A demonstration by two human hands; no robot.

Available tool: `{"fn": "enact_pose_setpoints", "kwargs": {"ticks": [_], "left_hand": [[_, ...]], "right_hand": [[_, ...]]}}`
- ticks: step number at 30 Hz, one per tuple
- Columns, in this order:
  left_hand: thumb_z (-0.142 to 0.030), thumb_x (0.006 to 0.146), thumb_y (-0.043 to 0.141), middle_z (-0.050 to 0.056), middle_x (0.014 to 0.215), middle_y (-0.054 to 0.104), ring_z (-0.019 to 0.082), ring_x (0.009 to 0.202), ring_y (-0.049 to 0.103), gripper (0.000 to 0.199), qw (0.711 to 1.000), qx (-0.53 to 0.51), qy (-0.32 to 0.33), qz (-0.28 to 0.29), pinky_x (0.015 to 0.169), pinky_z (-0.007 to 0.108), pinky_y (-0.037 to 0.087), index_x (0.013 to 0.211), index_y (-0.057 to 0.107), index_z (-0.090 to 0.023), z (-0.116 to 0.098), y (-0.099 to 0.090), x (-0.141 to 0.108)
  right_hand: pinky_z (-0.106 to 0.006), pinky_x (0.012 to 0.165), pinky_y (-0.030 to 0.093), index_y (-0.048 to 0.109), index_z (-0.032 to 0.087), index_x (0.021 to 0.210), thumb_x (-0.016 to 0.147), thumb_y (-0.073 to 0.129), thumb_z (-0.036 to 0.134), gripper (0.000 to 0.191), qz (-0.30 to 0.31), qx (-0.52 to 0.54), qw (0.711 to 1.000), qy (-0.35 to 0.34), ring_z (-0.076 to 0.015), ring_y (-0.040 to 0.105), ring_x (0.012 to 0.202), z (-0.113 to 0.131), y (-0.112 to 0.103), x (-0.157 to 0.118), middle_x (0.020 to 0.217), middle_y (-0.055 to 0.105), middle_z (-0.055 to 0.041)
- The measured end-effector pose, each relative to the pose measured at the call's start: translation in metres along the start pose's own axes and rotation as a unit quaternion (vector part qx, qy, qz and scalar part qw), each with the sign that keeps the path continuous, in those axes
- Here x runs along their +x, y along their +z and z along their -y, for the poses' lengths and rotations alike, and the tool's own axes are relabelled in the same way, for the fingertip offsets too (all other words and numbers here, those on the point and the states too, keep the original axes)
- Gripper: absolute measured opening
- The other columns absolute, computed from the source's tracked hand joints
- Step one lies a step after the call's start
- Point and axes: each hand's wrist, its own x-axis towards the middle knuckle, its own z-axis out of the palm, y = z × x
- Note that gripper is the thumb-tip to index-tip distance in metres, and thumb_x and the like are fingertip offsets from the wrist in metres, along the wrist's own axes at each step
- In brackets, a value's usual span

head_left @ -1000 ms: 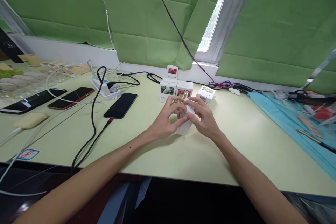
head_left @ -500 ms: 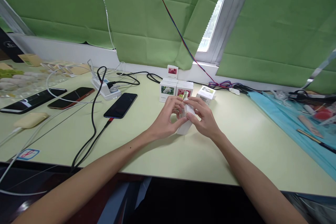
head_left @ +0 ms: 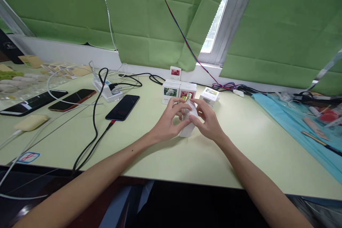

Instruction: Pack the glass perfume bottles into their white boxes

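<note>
Around mid-table, left hand [head_left: 168, 123] and right hand [head_left: 210, 123] are both grasping a white box [head_left: 186, 131], thumbs and fingers pinching its upper part. Box is leaning slightly; can't tell if its base is touching the table [head_left: 160, 160]. Gold-topped item [head_left: 188, 95] is showing at its upper end. Flower-print boxes [head_left: 170, 93] are standing just behind, barcoded box [head_left: 210, 95] lying behind right hand, black phone [head_left: 123, 107] resting off left.

Fingers shift on the white box [head_left: 187, 130]

The right hand's [head_left: 209, 120] fingertips have drawn back near the top, baring more of its upper part. The left hand's [head_left: 169, 122] forefinger reaches farther across than a moment ago.
</note>
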Motion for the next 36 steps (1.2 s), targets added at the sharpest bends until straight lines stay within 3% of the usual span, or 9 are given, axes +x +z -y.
{"fn": "enact_pose_setpoints", "kwargs": {"ticks": [15, 21, 36], "left_hand": [[-0.032, 0.094, 0.066, 0.008, 0.129, 0.046, 0.013, 0.093, 0.062, 0.023, 1.0, -0.019, 0.0, -0.005, 0.091, 0.036, 0.058, 0.117, 0.063, -0.027, -0.0007, 0.0011, 0.0], [-0.03, 0.094, 0.066, 0.01, 0.127, 0.05, 0.019, 0.106, 0.062, 0.024, 0.999, -0.031, 0.009, -0.003, 0.091, 0.036, 0.058, 0.117, 0.064, -0.026, 0.0, 0.0017, 0.0004], [-0.028, 0.093, 0.067, 0.009, 0.124, 0.053, 0.017, 0.098, 0.061, 0.026, 1.0, -0.018, 0.019, -0.008, 0.086, 0.034, 0.059, 0.119, 0.062, -0.026, -0.0023, 0.001, 0.0016]], "right_hand": [[-0.036, 0.067, 0.061, 0.061, 0.024, 0.131, 0.095, 0.062, 0.043, 0.041, 0.003, -0.02, 1.0, -0.013, -0.0242, 0.064, 0.099, 0.0031, -0.0012, 0.0017, 0.13, 0.061, -0.0139], [-0.037, 0.068, 0.061, 0.062, 0.024, 0.131, 0.095, 0.061, 0.045, 0.042, 0.003, -0.025, 1.0, -0.01, -0.0249, 0.065, 0.099, 0.0054, -0.0011, 0.0025, 0.129, 0.062, -0.0142], [-0.039, 0.074, 0.063, 0.062, 0.025, 0.133, 0.096, 0.061, 0.045, 0.042, 0.006, -0.012, 1.0, -0.006, -0.0261, 0.065, 0.106, 0.0033, -0.0011, 0.0014, 0.133, 0.06, -0.0147]]}}
